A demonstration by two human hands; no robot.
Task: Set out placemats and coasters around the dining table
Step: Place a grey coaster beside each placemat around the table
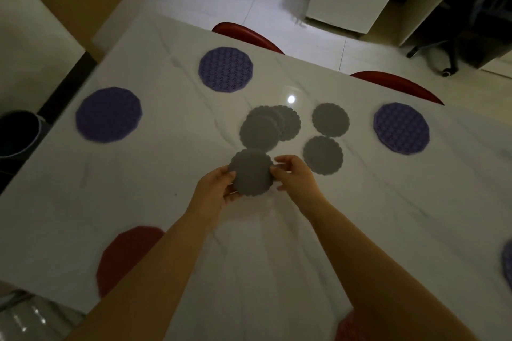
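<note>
Holding a grey coaster (252, 173) just above the tabletop (166, 169), both hands are on it: the left hand (214, 189) is curling round its left rim and the right hand (293, 174) is pinching the right rim. It's round, so there's no axis to line up. The red placemat (122, 255) is lying near-left, on the left hand's side, with bare marble between. The coaster pile (266, 127) is sitting just beyond.

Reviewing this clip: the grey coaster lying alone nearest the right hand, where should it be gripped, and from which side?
Probably its scalloped rim, pinched at the near-left edge. The lone coaster lies thin and flat on the table, so only the rim offers a pinch, and the right hand, now on the held coaster with the left hand, is closest there.
</note>
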